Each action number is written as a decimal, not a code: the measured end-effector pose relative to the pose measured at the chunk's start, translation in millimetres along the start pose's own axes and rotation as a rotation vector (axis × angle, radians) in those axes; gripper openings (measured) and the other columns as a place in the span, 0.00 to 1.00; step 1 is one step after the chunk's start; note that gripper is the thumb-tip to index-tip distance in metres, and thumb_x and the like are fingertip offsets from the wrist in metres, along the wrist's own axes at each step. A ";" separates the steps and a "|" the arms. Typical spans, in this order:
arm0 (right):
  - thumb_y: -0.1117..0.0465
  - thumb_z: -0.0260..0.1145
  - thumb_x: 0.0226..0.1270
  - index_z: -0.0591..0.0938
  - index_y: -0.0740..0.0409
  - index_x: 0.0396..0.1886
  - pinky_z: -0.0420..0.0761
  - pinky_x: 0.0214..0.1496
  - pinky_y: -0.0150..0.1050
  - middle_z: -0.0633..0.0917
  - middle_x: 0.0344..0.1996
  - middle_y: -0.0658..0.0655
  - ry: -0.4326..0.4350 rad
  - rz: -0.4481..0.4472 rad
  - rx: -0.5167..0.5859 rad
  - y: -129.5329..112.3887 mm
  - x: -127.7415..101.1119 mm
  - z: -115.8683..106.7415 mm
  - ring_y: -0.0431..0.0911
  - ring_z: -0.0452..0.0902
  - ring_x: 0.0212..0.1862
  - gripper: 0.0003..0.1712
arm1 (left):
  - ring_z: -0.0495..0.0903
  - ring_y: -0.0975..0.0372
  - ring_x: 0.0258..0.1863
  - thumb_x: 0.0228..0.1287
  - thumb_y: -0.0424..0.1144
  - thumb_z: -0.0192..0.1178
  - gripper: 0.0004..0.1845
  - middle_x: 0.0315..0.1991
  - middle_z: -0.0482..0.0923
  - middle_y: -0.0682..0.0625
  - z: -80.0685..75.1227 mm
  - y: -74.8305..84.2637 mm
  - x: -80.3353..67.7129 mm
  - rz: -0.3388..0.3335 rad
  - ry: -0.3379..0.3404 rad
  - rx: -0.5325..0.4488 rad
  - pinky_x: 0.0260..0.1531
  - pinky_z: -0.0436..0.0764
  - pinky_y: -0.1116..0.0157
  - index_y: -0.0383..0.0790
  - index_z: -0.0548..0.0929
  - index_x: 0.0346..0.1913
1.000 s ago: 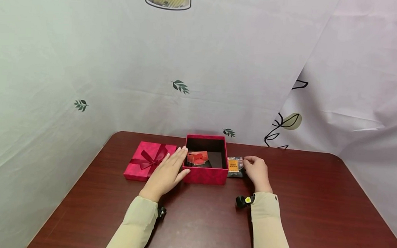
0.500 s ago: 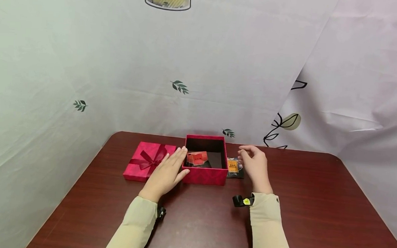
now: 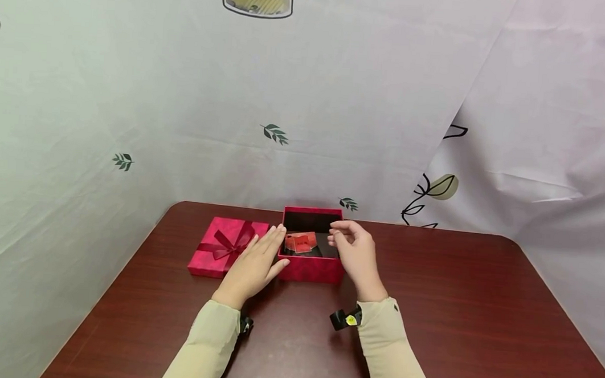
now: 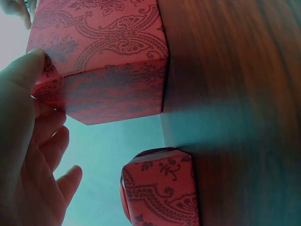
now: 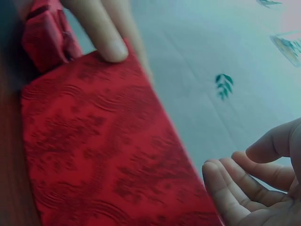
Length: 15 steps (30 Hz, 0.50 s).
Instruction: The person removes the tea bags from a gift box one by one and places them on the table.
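A red patterned gift box (image 3: 311,270) stands uncovered on the table, with a red-and-black sachet (image 3: 301,243) inside at its left. My left hand (image 3: 249,269) rests against the box's left side, fingers straight; in the left wrist view its thumb touches the front corner of the box (image 4: 113,42). At the box's right edge hovers my right hand (image 3: 357,260). In the right wrist view, the right hand (image 5: 263,183) has loosely bent fingers and nothing visible between them and the thumb. The place of the yellow-labelled sachet is covered by the right hand and forearm.
The box's red lid (image 3: 227,248), tied with a dark red ribbon bow, lies to the left of the box, partly behind my left hand. A pale printed cloth (image 3: 210,93) hangs behind the brown wooden table (image 3: 481,312).
My right hand let go of the yellow-labelled sachet's edge, rose, and moved left to the box's right edge. That sachet is now out of sight. The left hand has not moved.
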State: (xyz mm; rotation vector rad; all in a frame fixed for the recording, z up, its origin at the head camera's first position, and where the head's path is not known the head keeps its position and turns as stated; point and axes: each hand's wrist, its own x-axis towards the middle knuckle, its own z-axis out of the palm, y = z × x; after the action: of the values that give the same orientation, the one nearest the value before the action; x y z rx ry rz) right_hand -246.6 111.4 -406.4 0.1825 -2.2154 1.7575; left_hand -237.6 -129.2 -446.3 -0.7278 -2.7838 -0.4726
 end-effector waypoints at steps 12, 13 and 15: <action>0.63 0.62 0.73 0.86 0.63 0.50 0.85 0.44 0.45 0.89 0.40 0.61 -0.094 0.045 -0.179 -1.0 15.3 21.7 0.54 0.86 0.41 0.12 | 0.54 0.52 0.79 0.75 0.54 0.57 0.39 0.79 0.57 0.43 0.9 -1.1 0.4 0.017 0.020 -0.007 0.75 0.56 0.46 0.38 0.59 0.79; 0.63 0.61 0.73 0.86 0.63 0.50 0.84 0.42 0.44 0.88 0.41 0.61 -0.109 0.054 -0.218 -0.3 18.7 23.3 0.52 0.85 0.39 0.13 | 0.55 0.52 0.79 0.75 0.53 0.57 0.39 0.79 0.57 0.43 0.9 -1.5 0.4 0.020 0.024 -0.008 0.75 0.56 0.46 0.37 0.59 0.79; 0.62 0.60 0.73 0.86 0.63 0.52 0.82 0.41 0.44 0.88 0.41 0.59 -0.143 0.084 -0.289 0.4 25.8 26.8 0.50 0.82 0.38 0.14 | 0.55 0.51 0.78 0.75 0.53 0.57 0.39 0.79 0.57 0.43 1.8 -2.9 0.4 0.027 0.030 -0.005 0.75 0.56 0.46 0.38 0.59 0.79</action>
State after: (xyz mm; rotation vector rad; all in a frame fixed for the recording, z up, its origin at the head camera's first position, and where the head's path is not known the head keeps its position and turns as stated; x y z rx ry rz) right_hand -275.3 87.9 -404.1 0.1557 -2.5832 1.4803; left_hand -239.7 -130.8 -448.6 -0.7530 -2.7426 -0.4817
